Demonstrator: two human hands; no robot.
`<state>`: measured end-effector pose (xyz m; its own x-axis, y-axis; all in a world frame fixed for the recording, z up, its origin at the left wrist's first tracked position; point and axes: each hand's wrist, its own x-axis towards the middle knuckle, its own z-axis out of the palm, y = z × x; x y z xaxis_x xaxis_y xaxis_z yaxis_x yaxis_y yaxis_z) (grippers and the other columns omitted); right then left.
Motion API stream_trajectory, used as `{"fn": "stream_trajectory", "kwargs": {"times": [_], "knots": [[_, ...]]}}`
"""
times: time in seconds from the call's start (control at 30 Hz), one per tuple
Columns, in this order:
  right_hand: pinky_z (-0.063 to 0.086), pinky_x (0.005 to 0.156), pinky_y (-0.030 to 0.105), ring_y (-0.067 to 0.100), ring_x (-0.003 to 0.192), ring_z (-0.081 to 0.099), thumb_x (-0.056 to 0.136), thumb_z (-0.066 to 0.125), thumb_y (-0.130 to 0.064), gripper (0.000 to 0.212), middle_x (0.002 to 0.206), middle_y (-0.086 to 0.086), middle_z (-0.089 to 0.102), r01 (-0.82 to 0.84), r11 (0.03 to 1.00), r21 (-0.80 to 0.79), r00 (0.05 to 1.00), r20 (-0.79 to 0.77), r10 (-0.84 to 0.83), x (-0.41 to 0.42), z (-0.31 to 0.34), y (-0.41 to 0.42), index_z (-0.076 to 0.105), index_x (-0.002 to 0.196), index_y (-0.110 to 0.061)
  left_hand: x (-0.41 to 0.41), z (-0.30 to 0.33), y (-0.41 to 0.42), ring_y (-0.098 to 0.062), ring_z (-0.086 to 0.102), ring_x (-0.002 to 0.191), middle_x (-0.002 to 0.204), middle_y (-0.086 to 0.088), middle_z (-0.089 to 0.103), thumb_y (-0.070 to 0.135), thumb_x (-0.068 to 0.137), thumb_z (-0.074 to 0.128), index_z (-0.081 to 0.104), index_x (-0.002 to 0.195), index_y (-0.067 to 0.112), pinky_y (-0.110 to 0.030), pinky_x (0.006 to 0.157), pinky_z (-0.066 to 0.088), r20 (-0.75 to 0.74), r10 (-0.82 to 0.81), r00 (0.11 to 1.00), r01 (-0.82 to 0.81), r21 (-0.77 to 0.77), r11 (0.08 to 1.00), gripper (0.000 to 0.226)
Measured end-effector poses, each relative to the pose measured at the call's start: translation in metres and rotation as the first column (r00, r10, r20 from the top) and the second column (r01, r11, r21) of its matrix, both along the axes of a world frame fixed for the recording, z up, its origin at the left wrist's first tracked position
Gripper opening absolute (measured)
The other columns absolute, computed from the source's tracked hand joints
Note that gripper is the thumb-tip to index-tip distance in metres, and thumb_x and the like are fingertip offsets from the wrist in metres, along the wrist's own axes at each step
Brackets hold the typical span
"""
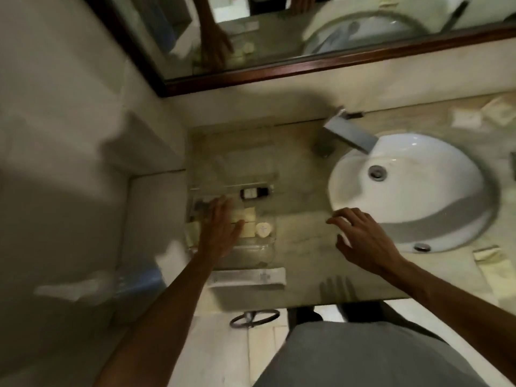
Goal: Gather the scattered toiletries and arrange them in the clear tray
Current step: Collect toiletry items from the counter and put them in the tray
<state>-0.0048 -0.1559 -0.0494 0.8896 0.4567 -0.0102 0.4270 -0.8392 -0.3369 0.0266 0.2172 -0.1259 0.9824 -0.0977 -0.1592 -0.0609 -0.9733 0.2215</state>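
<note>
Head view looks straight down on a pale marble surface (304,236) with a white round sink (413,191) sunk into its right side and a square chrome faucet (349,132) reaching over the basin's far rim. To the left sits the clear tray (268,241), hard to make out against the stone. The left hand (220,227) lies flat over the tray's left part, fingers spread wide and gripping nothing; whether it touches what lies beneath I cannot tell. Just right of it in the tray are pale yellow soap packets (248,222) and a small round white item (262,229). A small dark bottle (254,193) lies on its side at the tray's far edge. A long flat white packet (248,277) lies on the surface just outside the tray's near side.

The right hand (360,233) hovers over bare marble between tray and sink, fingers loosely curled and apart, empty. More pale sachets (480,115) lie scattered at the far right behind the sink, and another sachet (491,258) rests near the front right edge, well apart from the tray with the basin in between. A dark-framed mirror (307,71) runs along the wall behind. Everything is somewhat motion-blurred.
</note>
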Motion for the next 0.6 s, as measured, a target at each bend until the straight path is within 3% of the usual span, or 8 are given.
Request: {"fn": "stream_trajectory", "kwargs": {"times": [0.1,0.2,0.3,0.47,0.6], "knots": [[0.046,0.085,0.04,0.031,0.106,0.054,0.075,0.067,-0.013,0.043,0.118,0.011,0.059,0.117,0.993,-0.002,0.993,0.028,-0.117,0.006,0.012,-0.041,0.061,0.118,-0.013,0.015,0.019,-0.074,-0.038,0.041,0.126,0.141,-0.019,0.043,0.042,0.093,0.049,0.038,0.141,0.01,-0.055,0.105,0.034,0.187,-0.026,0.982,0.037,-0.058,0.998,0.059],[0.045,0.088,0.039,0.029,0.108,0.054,0.078,0.066,-0.014,0.042,0.121,0.01,0.058,0.231,0.972,-0.05,0.973,0.045,-0.228,0.009,0.024,-0.104,0.059,0.119,-0.014,0.034,0.04,-0.183,-0.036,0.046,0.116,0.132,-0.019,0.051,0.034,0.089,0.049,0.046,0.134,0.007,-0.048,0.1,0.033,0.314,-0.184,0.931,0.23,-0.117,0.966,0.053],[0.046,0.083,0.036,0.027,0.104,0.055,0.078,0.064,-0.014,0.042,0.119,0.007,0.058,0.359,0.932,-0.049,0.932,0.065,-0.356,0.012,0.034,-0.178,0.06,0.12,-0.015,0.046,0.058,-0.297,-0.03,0.05,0.113,0.125,-0.012,0.057,0.026,0.084,0.058,0.052,0.129,0.013,-0.042,0.094,0.035,0.361,-0.338,0.869,0.437,-0.239,0.867,0.047],[0.053,0.078,0.04,0.028,0.096,0.06,0.081,0.064,-0.021,0.037,0.117,0.004,0.059,0.481,0.871,-0.097,0.875,-0.002,-0.483,0.004,0.033,-0.308,0.062,0.117,-0.016,0.061,0.067,-0.474,-0.026,0.051,0.115,0.125,-0.006,0.056,0.02,0.076,0.064,0.049,0.129,0.016,-0.04,0.092,0.041,0.152,-0.518,0.842,0.536,-0.341,0.772,0.055],[0.05,0.074,0.037,0.031,0.091,0.061,0.08,0.067,-0.017,0.035,0.11,0.008,0.062,0.648,0.754,-0.11,0.762,0.067,-0.644,0.011,0.024,-0.412,0.064,0.115,-0.012,0.08,0.047,-0.593,-0.028,0.046,0.123,0.134,-0.011,0.05,0.028,0.082,0.064,0.042,0.137,0.01,-0.041,0.102,0.04,-0.074,-0.486,0.871,0.38,-0.525,0.761,0.061]]}}
